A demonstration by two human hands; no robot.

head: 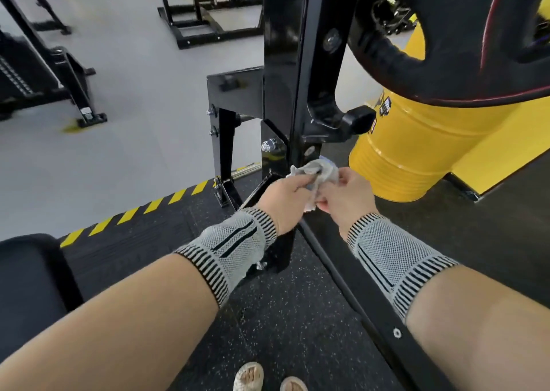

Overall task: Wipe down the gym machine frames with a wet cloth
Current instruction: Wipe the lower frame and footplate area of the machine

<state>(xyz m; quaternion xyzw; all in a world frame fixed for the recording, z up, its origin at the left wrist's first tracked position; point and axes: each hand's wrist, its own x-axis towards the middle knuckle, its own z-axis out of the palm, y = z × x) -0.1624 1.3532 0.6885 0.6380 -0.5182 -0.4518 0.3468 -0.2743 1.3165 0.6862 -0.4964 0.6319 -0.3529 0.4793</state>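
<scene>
A crumpled grey-white cloth (320, 172) is held between both hands low against the black machine frame (285, 72). My left hand (284, 197) grips the cloth's left side with curled fingers. My right hand (346, 196) pinches its right and lower part. The cloth sits at the foot of the upright post, just below a bolt (269, 146). Both wrists wear grey knitted bands. A black frame rail (357, 286) runs from the post toward me between my forearms.
A large black weight plate (464, 48) hangs at the upper right above a yellow drum (416, 152). Black speckled rubber flooring with a yellow-black striped edge (134, 212) lies below. A black padded seat (26, 277) is at left. Other machines stand on the grey floor behind.
</scene>
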